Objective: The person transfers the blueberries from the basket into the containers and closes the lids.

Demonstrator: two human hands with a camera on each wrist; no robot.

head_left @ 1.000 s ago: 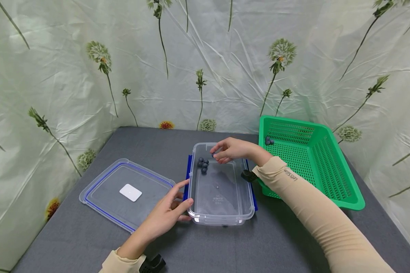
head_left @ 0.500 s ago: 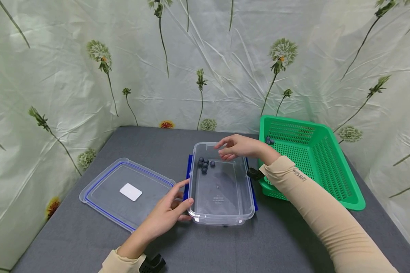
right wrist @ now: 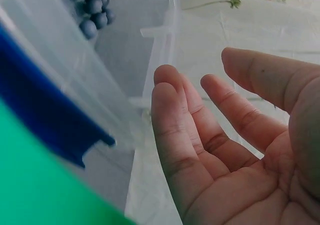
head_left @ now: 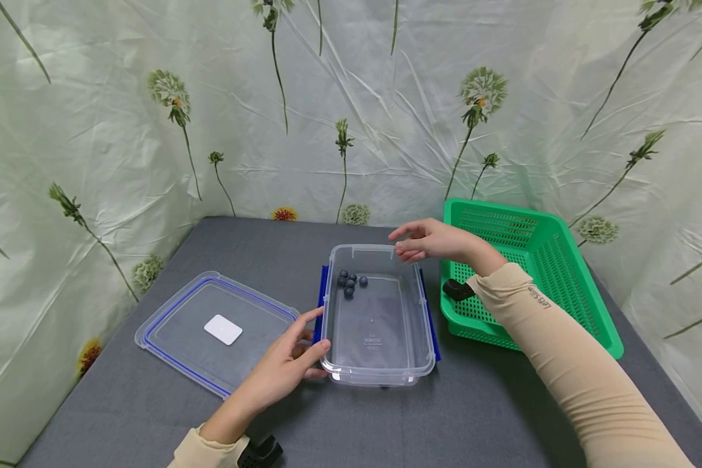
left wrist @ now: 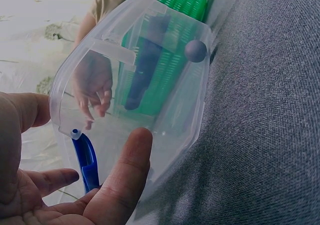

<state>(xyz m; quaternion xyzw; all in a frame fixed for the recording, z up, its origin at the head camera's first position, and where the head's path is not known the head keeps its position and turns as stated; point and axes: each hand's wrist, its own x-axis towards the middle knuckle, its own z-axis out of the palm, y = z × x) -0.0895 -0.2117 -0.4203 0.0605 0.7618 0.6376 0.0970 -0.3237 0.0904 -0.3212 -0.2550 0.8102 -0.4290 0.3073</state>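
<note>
A clear plastic food container (head_left: 377, 374) with blue side latches stands uncovered on the table. Several blueberries (head_left: 349, 292) lie inside, towards its far left corner. My left hand (head_left: 283, 364) rests against the container's left side, thumb at the rim and fingers by the blue latch (left wrist: 86, 160). My right hand (head_left: 429, 240), holding nothing, hovers over the far right corner with fingers loosely bent; its palm and spread fingers show in the right wrist view. A single blueberry (left wrist: 195, 51) shows by the container's near end in the left wrist view.
On the right stands a green plastic basket (head_left: 605, 344), partly covered by the right forearm. The container's clear lid (head_left: 190, 354), with a blue seal and a white label (head_left: 223, 329), lies at the left. A flower-printed curtain (head_left: 351, 84) hangs behind the grey table (head_left: 351, 435).
My right hand has let a blueberry go into the container, where it sits right of the others. The hand has then moved right towards the basket. My left hand has stayed put.
</note>
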